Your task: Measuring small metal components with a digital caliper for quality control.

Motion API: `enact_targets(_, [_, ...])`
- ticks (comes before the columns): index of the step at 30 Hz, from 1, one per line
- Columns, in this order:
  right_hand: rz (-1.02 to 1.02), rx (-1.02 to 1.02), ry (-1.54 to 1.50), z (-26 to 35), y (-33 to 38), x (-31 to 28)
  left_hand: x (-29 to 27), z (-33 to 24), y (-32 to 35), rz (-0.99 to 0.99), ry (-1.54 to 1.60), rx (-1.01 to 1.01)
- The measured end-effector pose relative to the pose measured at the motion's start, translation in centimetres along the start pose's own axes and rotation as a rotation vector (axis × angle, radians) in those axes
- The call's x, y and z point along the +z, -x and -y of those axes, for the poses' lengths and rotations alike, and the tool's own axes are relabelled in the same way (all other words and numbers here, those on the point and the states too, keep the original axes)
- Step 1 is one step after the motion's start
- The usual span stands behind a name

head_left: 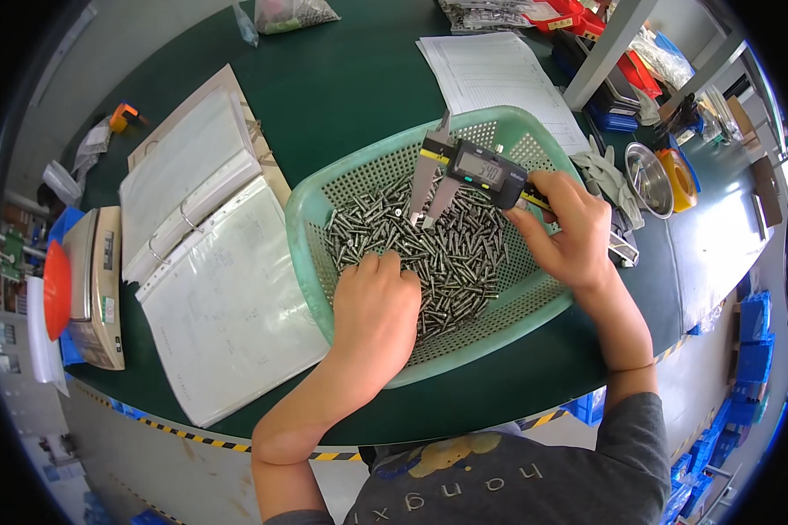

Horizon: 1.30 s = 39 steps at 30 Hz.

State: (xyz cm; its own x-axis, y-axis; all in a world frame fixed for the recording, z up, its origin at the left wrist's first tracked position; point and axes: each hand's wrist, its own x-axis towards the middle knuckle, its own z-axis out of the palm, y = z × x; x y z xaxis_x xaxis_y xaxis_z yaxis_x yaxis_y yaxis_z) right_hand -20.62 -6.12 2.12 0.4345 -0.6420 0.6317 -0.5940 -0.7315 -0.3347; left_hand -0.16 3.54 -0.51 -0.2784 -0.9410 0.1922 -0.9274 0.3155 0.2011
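A pale green perforated plastic basket (429,367) stands in front of me with a heap of small metal pins (464,262) in it. My right hand (569,223) is closed round a digital caliper (484,169) with a grey display, held over the basket. Its jaws point down toward the pins and are slightly apart; a small bright piece shows near their tips, too small to tell whether it is gripped. My left hand (376,306) is curled low over the near left of the heap, knuckles up. Its fingertips are hidden, so what they pinch cannot be seen.
An open ring binder (228,297) lies left of the basket, beside a weighing scale (96,289) with a red pan. Printed sheets (499,74) lie behind the basket. Grey gloves (608,179) and a metal bowl (650,179) sit right, near a shelf post (608,52).
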Motion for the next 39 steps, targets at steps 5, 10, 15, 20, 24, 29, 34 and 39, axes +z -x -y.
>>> enact_targets(5, [-0.016,-0.02,-0.023,0.0,0.1,-0.1,-0.2,-0.3,-0.4,-0.132,0.318,-0.05])
enact_targets(10, [-0.028,-0.026,-0.066,0.0,0.2,-0.2,-0.5,0.6,-0.8,-0.16,1.066,-0.275])
enact_targets(15, [-0.009,-0.022,-0.106,-0.1,0.2,-0.2,-0.4,1.5,-0.6,-0.251,1.449,-0.325])
enact_targets(20, [-0.036,-0.052,-0.106,-0.1,0.1,-0.2,-0.6,1.7,-0.5,-0.254,1.481,-0.326])
enact_targets(24, [-0.02,-0.082,-0.089,-0.1,0.2,-0.3,-0.9,2.0,-0.7,-0.233,1.661,-0.39])
enact_targets(29, [0.022,-0.133,-0.087,-0.1,0.2,-0.4,-0.7,2.4,-0.6,-0.158,1.81,-0.384])
enact_targets(34, [0.023,-0.193,-0.072,0.0,0.1,-0.4,-0.7,2.9,-0.7,-0.095,1.984,-0.31])
enact_targets(39, [0.042,-0.232,-0.059,0.1,0.1,-0.4,-0.4,3.3,-0.7,0.03,2.095,-0.222])
